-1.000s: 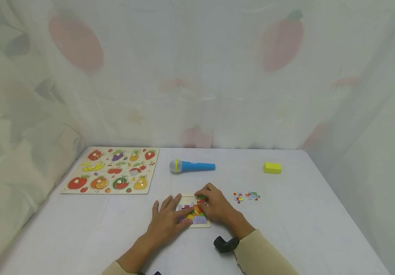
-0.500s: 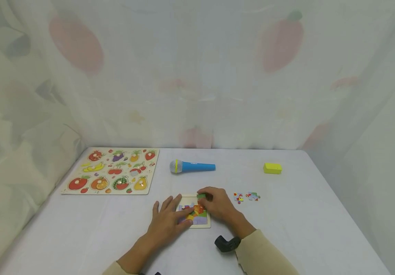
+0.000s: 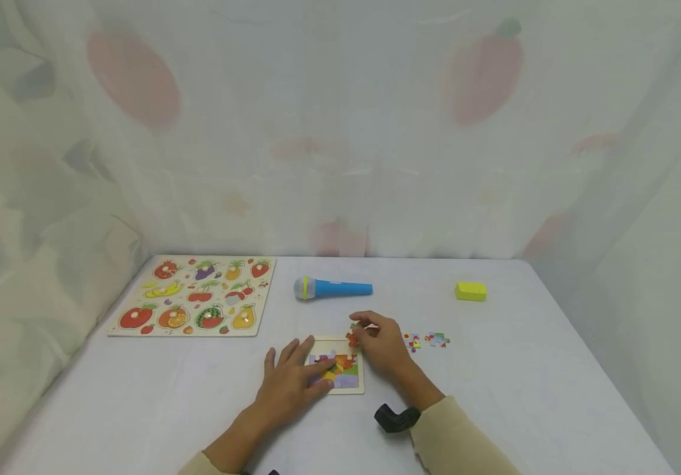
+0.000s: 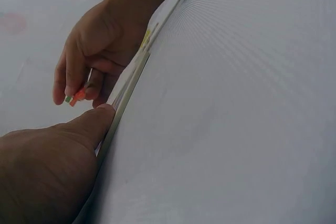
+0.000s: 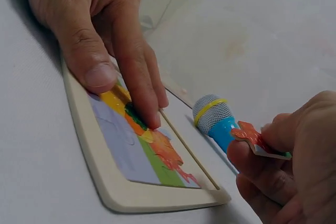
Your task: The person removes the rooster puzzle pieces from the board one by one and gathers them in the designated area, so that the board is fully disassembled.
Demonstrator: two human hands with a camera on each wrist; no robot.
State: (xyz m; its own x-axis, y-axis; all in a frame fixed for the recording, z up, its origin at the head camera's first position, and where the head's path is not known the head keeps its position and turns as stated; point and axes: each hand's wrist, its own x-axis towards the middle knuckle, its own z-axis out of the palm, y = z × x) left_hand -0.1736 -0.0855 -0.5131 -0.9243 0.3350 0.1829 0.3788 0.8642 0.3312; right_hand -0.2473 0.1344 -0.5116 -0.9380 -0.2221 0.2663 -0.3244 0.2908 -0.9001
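Observation:
A small jigsaw puzzle board (image 3: 345, 390) with a pale frame lies on the white table, its near part filled with colourful pieces. My left hand (image 3: 287, 386) rests on its left side, fingers spread; in the right wrist view the thumb and fingertips press on the picture. Between thumb and fingers my right hand (image 3: 383, 346) pinches an orange-red and green puzzle piece (image 5: 251, 136), held above the board's far right corner. Bare tray shows along the board's far side. Two loose puzzle pieces, one (image 3: 413, 341) partly behind the right hand and another (image 3: 437, 339), lie to the right.
A blue toy microphone (image 3: 340, 288) lies beyond the board. At the far left is a fruit peg puzzle (image 3: 198, 297). A yellow block (image 3: 471, 291) sits at the far right. Printed curtains (image 3: 340, 132) hang behind the table.
My right hand has lifted the puzzle piece out of the board's far right area and drawn it slightly away and to the right. The left hand has stayed in place.

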